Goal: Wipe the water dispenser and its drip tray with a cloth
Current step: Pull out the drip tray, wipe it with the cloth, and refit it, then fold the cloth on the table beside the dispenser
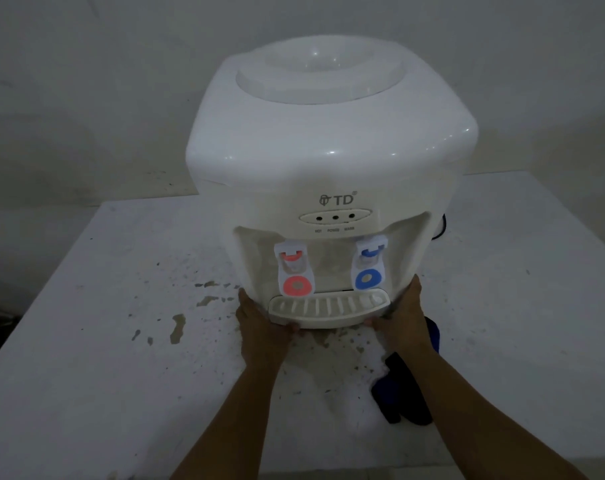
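Nearest to me, a dark blue cloth [403, 393] lies crumpled on the white desk [86, 341], in front of the water dispenser [328, 161] and toward its blue-tap side, partly under the person's right forearm. Neither hand has it. Beyond it, the left hand [259, 323] and the right hand [401, 317] clasp the dispenser's lower front corners, one on each side of the drip tray [328, 308], fingertips curled under the tray's front edge. The tray sits in its slot at the foot of the dispenser, below the red tap [295, 271] and the blue tap [368, 265].

It looks as though the unit or its tray is being shifted before wiping. To do that well, I would keep both hands level and draw evenly so the tray does not jam or tip out any water it holds; the desk in front of the dispenser already shows wet-looking blotches. Above the taps is the indicator panel [335, 216], and farthest back the domed top [320, 71], which has no bottle on it.
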